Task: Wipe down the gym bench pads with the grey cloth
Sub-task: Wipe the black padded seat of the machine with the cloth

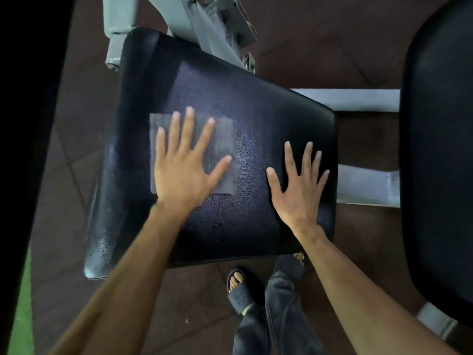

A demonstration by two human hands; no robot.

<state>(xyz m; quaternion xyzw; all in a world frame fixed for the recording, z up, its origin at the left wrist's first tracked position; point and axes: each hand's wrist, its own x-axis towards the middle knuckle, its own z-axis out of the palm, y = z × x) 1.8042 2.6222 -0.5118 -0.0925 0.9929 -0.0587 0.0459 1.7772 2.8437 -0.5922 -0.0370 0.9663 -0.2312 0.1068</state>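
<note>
A black padded bench seat [256, 103] fills the middle of the view. The grey cloth [225, 139] lies flat on its left half. My left hand [181, 170] presses on the cloth with its fingers straight and spread. My right hand [297, 190] rests flat on the bare pad near its right edge, fingers spread, touching no cloth. A second black pad [440, 149] runs along the right side of the view.
Grey metal frame parts [204, 21] stand behind the seat, and a pale frame bar [363, 185] joins the two pads. My feet in dark sandals [240, 290] stand on the brown floor below the seat. A dark edge covers the left side.
</note>
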